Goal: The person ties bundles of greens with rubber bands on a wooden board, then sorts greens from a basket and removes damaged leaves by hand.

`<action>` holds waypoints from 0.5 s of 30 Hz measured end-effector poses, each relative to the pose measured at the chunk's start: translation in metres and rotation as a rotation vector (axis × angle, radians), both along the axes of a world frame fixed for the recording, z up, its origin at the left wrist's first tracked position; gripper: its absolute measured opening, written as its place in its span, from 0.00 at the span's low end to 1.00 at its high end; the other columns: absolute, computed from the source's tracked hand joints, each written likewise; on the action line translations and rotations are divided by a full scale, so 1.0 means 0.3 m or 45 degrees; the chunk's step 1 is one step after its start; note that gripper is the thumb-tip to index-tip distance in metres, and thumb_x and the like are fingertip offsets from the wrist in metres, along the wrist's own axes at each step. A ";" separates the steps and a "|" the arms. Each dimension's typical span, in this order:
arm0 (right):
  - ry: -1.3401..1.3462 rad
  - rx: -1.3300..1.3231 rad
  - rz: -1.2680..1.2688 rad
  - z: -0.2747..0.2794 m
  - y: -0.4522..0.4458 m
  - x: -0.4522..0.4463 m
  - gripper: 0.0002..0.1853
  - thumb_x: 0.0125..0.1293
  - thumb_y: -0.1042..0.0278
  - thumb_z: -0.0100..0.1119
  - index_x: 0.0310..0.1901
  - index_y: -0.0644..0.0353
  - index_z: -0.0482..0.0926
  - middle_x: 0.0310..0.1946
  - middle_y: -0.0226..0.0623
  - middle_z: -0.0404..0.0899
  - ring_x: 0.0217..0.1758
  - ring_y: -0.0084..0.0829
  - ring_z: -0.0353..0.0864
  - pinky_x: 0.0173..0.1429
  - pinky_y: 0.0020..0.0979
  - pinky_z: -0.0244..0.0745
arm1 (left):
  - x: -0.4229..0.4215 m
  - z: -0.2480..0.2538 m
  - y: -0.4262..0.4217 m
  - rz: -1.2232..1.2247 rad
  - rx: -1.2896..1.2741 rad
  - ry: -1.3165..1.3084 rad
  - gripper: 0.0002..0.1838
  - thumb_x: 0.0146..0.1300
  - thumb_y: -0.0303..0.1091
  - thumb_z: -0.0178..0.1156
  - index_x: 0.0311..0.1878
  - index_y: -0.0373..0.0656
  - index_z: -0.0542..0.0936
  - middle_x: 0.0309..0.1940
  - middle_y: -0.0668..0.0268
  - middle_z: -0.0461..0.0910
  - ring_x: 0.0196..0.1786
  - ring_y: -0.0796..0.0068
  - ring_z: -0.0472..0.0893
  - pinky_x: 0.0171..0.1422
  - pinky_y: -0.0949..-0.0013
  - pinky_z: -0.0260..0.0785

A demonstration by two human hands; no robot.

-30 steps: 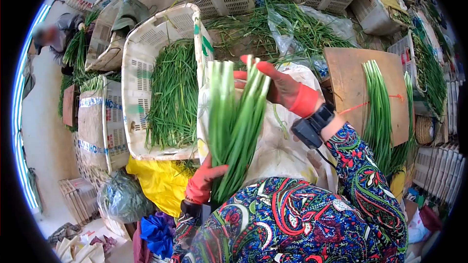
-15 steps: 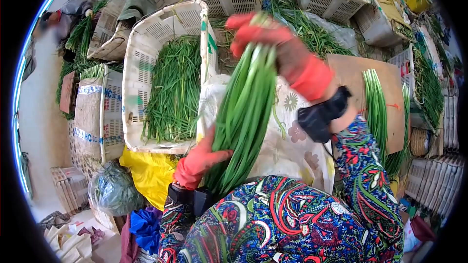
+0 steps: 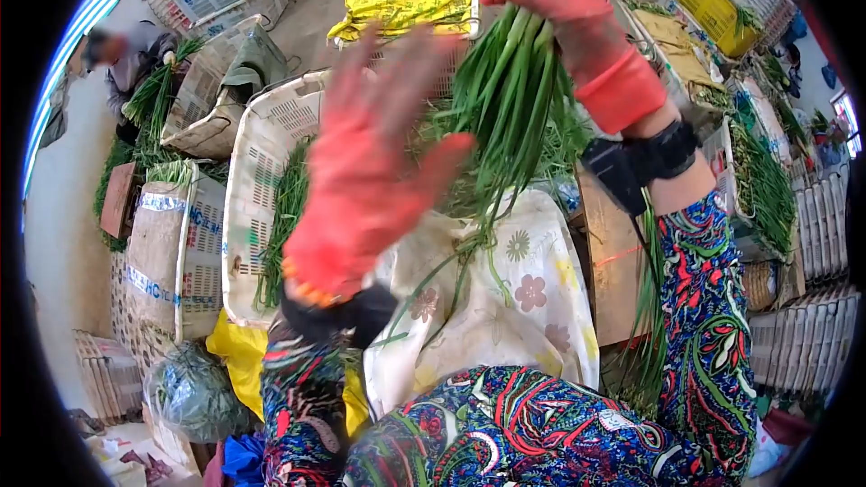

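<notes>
Green bunch (image 3: 510, 81): held up at the far side of your lap, pale stem ends at the top, leaves hanging down and fanning out.
Right hand (image 3: 591, 32): in a red glove, your fingers closed around the bunch near its stem ends.
Left hand (image 3: 370, 167): red-gloved, blurred, released, fingers spread, left of the leaves.
Surface: a pale flowered cloth (image 3: 487, 298) lies creased in front of you, with a few loose leaves trailing over it.
Left side: a white crate (image 3: 236, 234) with cut greens inside stands beside the cloth; a clear plastic bag (image 3: 198, 392) sits nearer you.
Right side: a brown board (image 3: 613, 257) is next to the cloth, long leaves hanging at its right.
Far side: yellow sacking (image 3: 406, 0) covers a crate; a yellow crate (image 3: 708, 4) stands far right.
Room: a person (image 3: 135, 77) holds greens at the far left, near a pale wall.
</notes>
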State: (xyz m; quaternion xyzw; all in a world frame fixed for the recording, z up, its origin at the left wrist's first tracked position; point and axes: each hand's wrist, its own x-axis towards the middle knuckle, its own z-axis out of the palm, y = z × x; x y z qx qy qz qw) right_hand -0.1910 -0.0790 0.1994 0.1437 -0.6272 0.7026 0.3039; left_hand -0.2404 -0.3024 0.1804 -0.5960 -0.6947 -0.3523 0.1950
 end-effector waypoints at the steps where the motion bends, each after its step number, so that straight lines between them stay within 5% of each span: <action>1: -0.192 0.037 -0.175 0.034 -0.050 0.037 0.10 0.56 0.75 0.59 0.41 0.61 0.74 0.32 0.32 0.77 0.37 0.21 0.76 0.43 0.23 0.72 | 0.026 -0.006 0.061 -0.026 -0.001 0.069 0.35 0.49 0.38 0.61 0.63 0.52 0.62 0.61 0.63 0.63 0.66 0.55 0.56 0.67 0.53 0.49; 4: -0.240 -0.023 -0.325 0.068 -0.072 0.064 0.10 0.55 0.75 0.59 0.40 0.61 0.74 0.30 0.30 0.77 0.35 0.20 0.76 0.42 0.22 0.72 | 0.028 -0.194 0.172 -0.211 -0.087 0.137 0.33 0.52 0.47 0.57 0.63 0.56 0.61 0.62 0.64 0.61 0.65 0.55 0.57 0.66 0.47 0.47; 7: -0.030 -0.082 -0.335 0.094 0.004 0.097 0.12 0.54 0.74 0.61 0.41 0.61 0.74 0.31 0.33 0.77 0.34 0.22 0.76 0.39 0.22 0.72 | -0.067 -0.499 0.034 -0.195 -0.809 0.107 0.33 0.50 0.50 0.57 0.60 0.51 0.65 0.57 0.59 0.65 0.62 0.53 0.59 0.65 0.52 0.51; 8: 0.033 -0.112 -0.319 0.104 0.032 0.102 0.13 0.54 0.74 0.61 0.42 0.61 0.74 0.33 0.34 0.77 0.34 0.23 0.76 0.39 0.22 0.72 | -0.143 -0.630 -0.091 -0.156 -0.952 0.120 0.32 0.46 0.53 0.59 0.55 0.49 0.71 0.51 0.57 0.71 0.56 0.56 0.68 0.60 0.56 0.58; 9: 0.218 0.068 -0.324 0.104 0.071 0.088 0.15 0.52 0.74 0.63 0.43 0.61 0.74 0.37 0.35 0.76 0.35 0.25 0.77 0.38 0.22 0.73 | -0.119 -0.471 -0.123 0.124 -1.676 -0.207 0.31 0.42 0.54 0.61 0.50 0.47 0.76 0.42 0.55 0.77 0.47 0.58 0.76 0.53 0.61 0.66; 10: 0.255 0.071 -0.194 0.094 0.085 0.077 0.16 0.52 0.74 0.63 0.43 0.62 0.73 0.38 0.35 0.75 0.36 0.26 0.77 0.39 0.22 0.73 | -0.151 -0.499 -0.209 0.084 -1.213 -0.312 0.29 0.41 0.50 0.62 0.47 0.45 0.78 0.35 0.54 0.79 0.40 0.59 0.78 0.47 0.65 0.70; 12: 0.337 0.069 0.079 0.069 0.066 0.028 0.18 0.51 0.75 0.64 0.45 0.63 0.72 0.40 0.35 0.75 0.37 0.27 0.77 0.40 0.24 0.73 | -0.128 -0.303 -0.201 0.202 -1.335 -0.680 0.32 0.47 0.53 0.59 0.55 0.47 0.72 0.40 0.54 0.78 0.42 0.62 0.79 0.47 0.65 0.71; 14: 0.409 0.500 -0.218 0.022 -0.102 0.017 0.15 0.57 0.62 0.57 0.44 0.59 0.73 0.39 0.41 0.78 0.41 0.32 0.78 0.50 0.32 0.72 | -0.080 -0.157 -0.176 -0.069 -1.261 -1.530 0.39 0.52 0.60 0.54 0.63 0.49 0.61 0.50 0.49 0.73 0.47 0.56 0.77 0.47 0.61 0.72; 15: 0.358 0.738 -0.254 -0.010 -0.168 0.036 0.13 0.56 0.64 0.58 0.42 0.58 0.74 0.37 0.39 0.77 0.39 0.34 0.77 0.49 0.33 0.72 | -0.063 -0.156 -0.188 -0.423 -1.076 -1.907 0.42 0.52 0.64 0.51 0.65 0.49 0.57 0.51 0.48 0.72 0.47 0.55 0.77 0.46 0.61 0.73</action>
